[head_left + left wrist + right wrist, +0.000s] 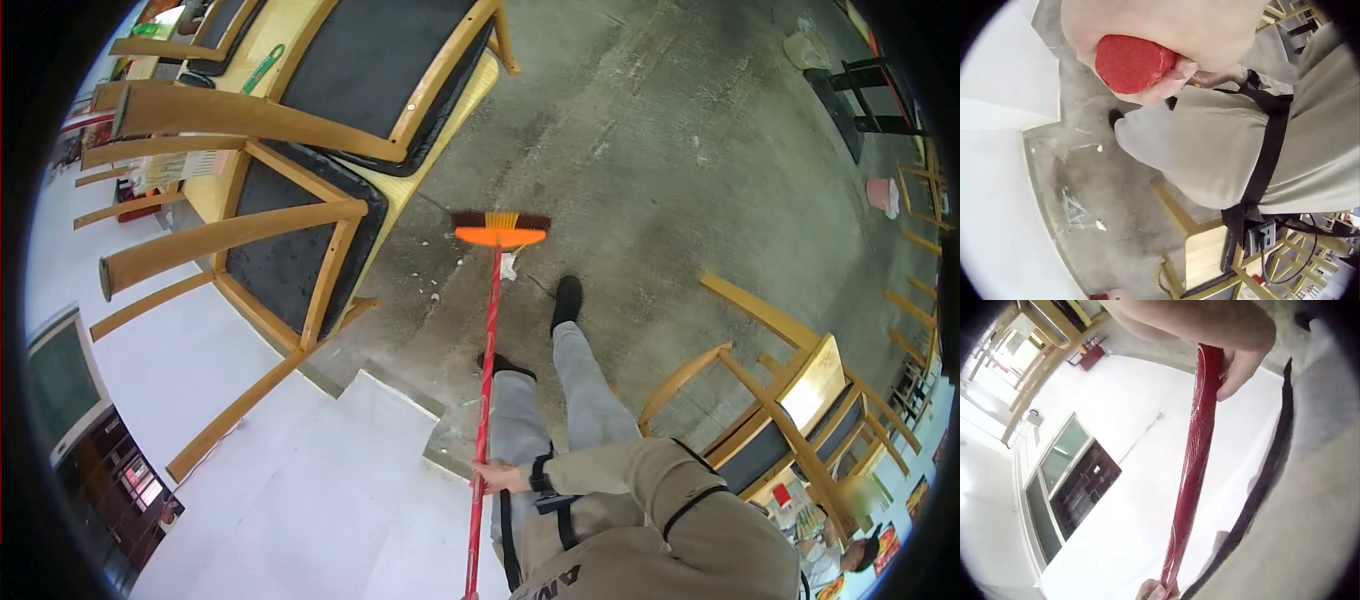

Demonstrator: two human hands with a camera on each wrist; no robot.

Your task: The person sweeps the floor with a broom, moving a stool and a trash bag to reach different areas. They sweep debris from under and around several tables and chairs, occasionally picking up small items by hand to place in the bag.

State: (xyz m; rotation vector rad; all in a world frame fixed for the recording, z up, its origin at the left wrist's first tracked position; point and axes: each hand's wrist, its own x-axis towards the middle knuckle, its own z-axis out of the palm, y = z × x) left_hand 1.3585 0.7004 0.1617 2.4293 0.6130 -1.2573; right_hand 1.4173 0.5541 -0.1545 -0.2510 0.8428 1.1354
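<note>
A broom with a long red handle (pixel 487 360) and an orange head (pixel 500 230) with dark bristles stands on the concrete floor ahead of my feet. My right hand (pixel 492 476) grips the handle partway up; the right wrist view shows its fingers (pixel 1241 369) curled round the red shaft (pixel 1194 469). My left hand (pixel 1154 94) wraps the handle's top end, whose red cap (pixel 1129 62) shows in the left wrist view. A white scrap of litter (pixel 508 265) lies just behind the broom head.
Wooden chairs (pixel 300 230) sit upturned on tables at the left. A white wall corner (pixel 330 470) juts in at my lower left. More wooden chairs (pixel 780 400) stand at the right. A person (pixel 850 555) is at the lower right edge.
</note>
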